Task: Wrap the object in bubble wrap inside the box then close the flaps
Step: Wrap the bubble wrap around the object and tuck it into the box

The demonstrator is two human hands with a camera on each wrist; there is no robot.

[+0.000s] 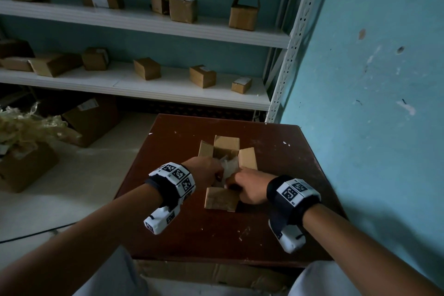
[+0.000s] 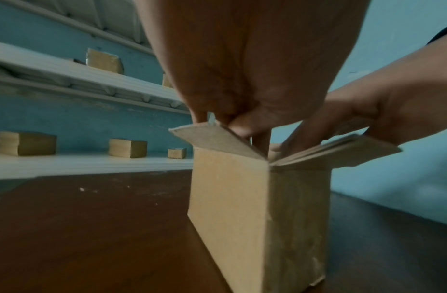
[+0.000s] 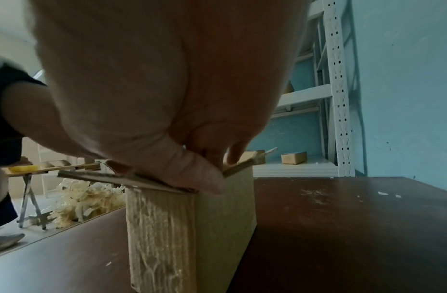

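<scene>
A small cardboard box stands on the dark red-brown table with its flaps open; the far flap stands up. Crumpled clear bubble wrap shows in the box mouth. The object is hidden under it. My left hand reaches in from the left, fingers curled on the wrap. My right hand comes from the near right and its curled fingers meet the wrap. In the left wrist view both hands' fingers go down into the box. The right thumb lies on the box at the near flap's corner.
White metal shelves behind the table carry several closed cardboard boxes. A blue wall runs close along the table's right side. On the floor at left are a carton and a box of loose packing filler.
</scene>
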